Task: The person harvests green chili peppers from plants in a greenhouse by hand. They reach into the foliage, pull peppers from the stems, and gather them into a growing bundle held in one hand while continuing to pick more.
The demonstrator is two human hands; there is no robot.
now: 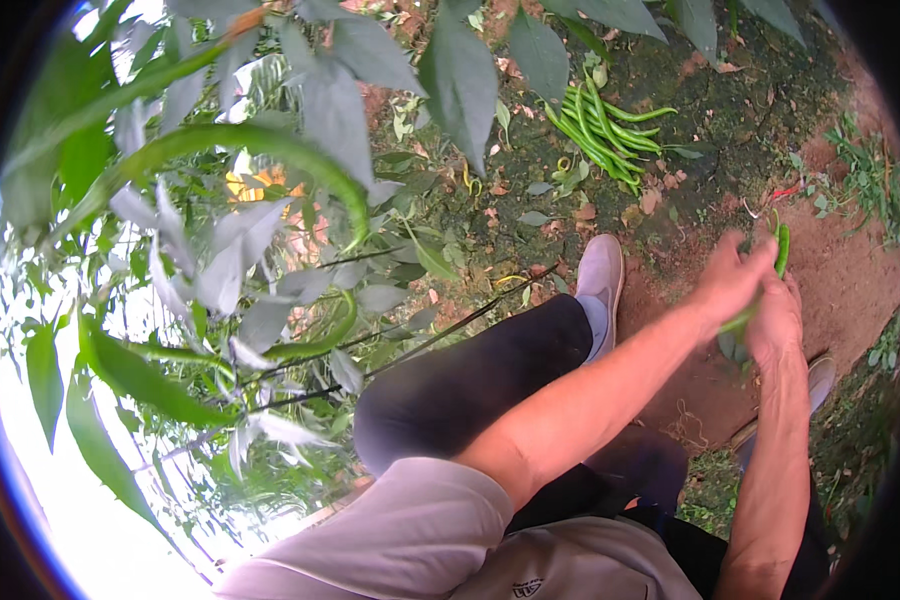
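Over the bare soil at the right, my two hands are together around a few long green chili peppers (783,248). My right hand (775,318) is closed around them; their tips stick out above it, and a green end shows below, between the wrists. Fingers of my left hand (732,280) are bent in against the same peppers and touch the right hand. How many peppers are held is partly hidden by the fingers. Farther off, a heap of picked green chili peppers (610,130) lies on the ground.
Leafy pepper plants (260,250) fill the left, with a large curved green pepper (260,140) hanging close. A thin dark stick (460,322) slants across the plants toward my shoe (600,280). A red pepper (785,192) lies on the soil near weeds (860,175).
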